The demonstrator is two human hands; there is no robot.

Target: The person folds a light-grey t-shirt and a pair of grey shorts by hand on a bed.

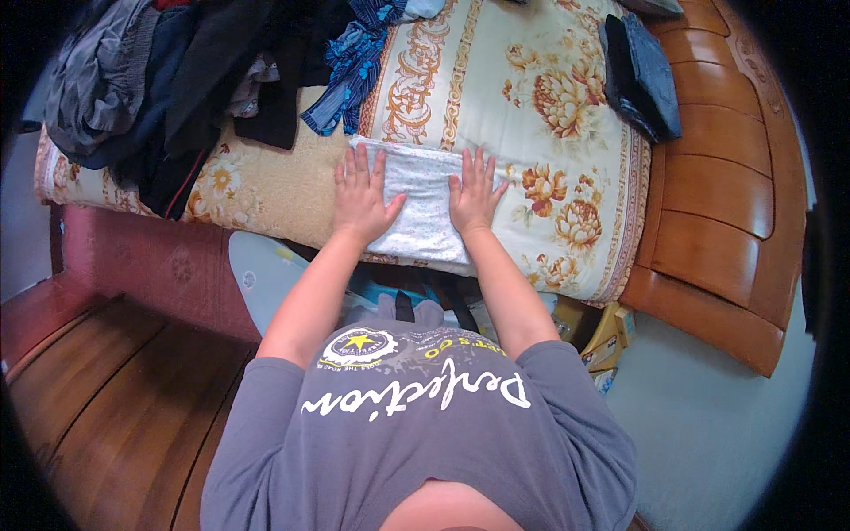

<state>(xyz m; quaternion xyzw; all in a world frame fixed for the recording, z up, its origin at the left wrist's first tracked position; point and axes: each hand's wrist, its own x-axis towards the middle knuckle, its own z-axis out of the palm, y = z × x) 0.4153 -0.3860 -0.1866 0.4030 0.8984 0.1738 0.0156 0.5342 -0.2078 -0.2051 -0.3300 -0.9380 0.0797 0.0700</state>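
A white garment with a fine speckled print (pixel 418 208) lies folded into a flat rectangle at the near edge of the bed. My left hand (pixel 361 193) presses flat on its left side, fingers spread and pointing away from me. On its right side rests my right hand (pixel 475 190), likewise flat, with the fingers apart and partly over the floral bedding. Neither hand grips the cloth. What kind of garment it is cannot be told from the fold.
Dark and grey clothes (pixel 212 80) are heaped on the left of the bed, beside a blue patterned garment (pixel 347 75). Folded jeans (pixel 642 75) lie by the wooden headboard (pixel 717 177) at right. Floral bedding (pixel 549 97) covers the bed. A brown wooden surface (pixel 124 416) stands lower left.
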